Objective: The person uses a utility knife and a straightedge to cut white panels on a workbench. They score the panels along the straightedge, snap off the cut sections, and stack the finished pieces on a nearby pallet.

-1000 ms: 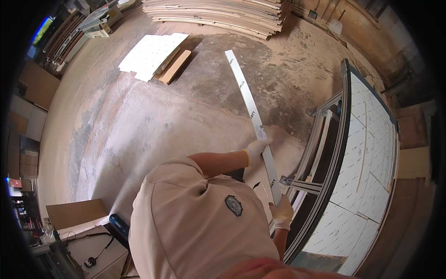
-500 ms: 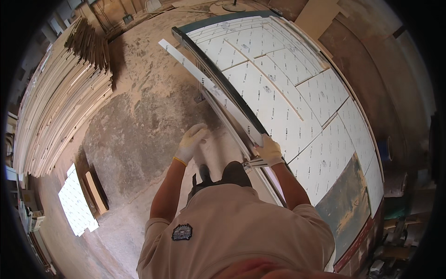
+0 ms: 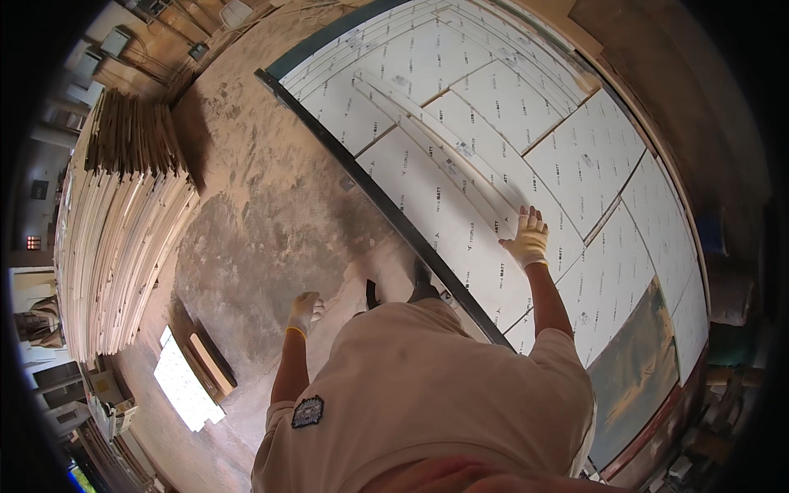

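Observation:
My right hand [image 3: 530,237], in a white and yellow glove, is open with its fingers spread over the white panels [image 3: 427,209] on the large table. Just beyond its fingertips lies the near end of a long narrow white strip [image 3: 460,149], flat on the panels and running away to the far left. Whether the fingertips touch the strip I cannot tell. Low over the floor beside my body hangs my left hand [image 3: 306,311], gloved alike, fingers loosely bent and holding nothing.
A dark rail [image 3: 353,168] edges the table on my side. Far left stands a tall stack of thin wooden strips [image 3: 123,238]. White offcut sheets [image 3: 185,382] and a brown board [image 3: 212,364] rest on the dusty floor. A dark, scuffed surface [image 3: 633,374] shows at the table's near right.
The white strip has gone from beside the rail onto the panels, and my right hand has let it go and opened. My left hand has dropped lower and nearer my body.

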Motion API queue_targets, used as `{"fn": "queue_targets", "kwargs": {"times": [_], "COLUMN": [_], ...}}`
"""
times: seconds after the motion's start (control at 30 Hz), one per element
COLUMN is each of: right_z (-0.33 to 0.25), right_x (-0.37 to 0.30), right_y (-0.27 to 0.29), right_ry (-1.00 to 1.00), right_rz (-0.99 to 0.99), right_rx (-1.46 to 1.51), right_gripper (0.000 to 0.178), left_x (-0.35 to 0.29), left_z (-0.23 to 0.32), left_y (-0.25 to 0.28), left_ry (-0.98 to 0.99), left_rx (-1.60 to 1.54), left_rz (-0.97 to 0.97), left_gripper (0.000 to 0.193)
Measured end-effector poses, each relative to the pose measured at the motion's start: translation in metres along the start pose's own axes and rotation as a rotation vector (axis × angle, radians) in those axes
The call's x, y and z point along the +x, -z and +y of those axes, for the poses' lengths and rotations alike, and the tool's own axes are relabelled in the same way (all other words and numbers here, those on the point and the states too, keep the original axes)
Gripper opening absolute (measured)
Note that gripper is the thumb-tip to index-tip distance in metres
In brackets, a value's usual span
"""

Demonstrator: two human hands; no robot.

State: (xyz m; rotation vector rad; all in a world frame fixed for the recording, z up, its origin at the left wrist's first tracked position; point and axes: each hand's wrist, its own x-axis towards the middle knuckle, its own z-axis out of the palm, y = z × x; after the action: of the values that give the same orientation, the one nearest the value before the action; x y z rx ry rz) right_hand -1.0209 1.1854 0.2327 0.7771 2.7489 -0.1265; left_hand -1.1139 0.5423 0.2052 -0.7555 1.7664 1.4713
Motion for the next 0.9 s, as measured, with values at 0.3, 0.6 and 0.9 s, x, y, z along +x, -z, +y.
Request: {"fn": "queue_targets", "kwargs": {"times": [0.3,0.6,0.9], "right_z": [-0.023,-0.054,-0.195], "right_x": [0.016,0.020,-0.057], "right_y": [-0.008,-0.015,0.015], "right_ry": [0.048,-0.228,-0.481], "right_rz": [-0.200,-0.218,-0.183], "right_rx": [0.079,0.106,0.237], "right_gripper": [0.120,0.097,0.087], "left_x": [0.059,0.174,0.431], "left_z": [0.127,0.298,0.633], "left_y": [-0.116,-0.130,-0.096], "left_ry": [-0.240,-0.513,-0.743], "left_rx": [0.675,1.025,1.180], "left_rz": [-0.164,-0.055,0.414], "left_gripper": [0.037,0.038,0.084]}}
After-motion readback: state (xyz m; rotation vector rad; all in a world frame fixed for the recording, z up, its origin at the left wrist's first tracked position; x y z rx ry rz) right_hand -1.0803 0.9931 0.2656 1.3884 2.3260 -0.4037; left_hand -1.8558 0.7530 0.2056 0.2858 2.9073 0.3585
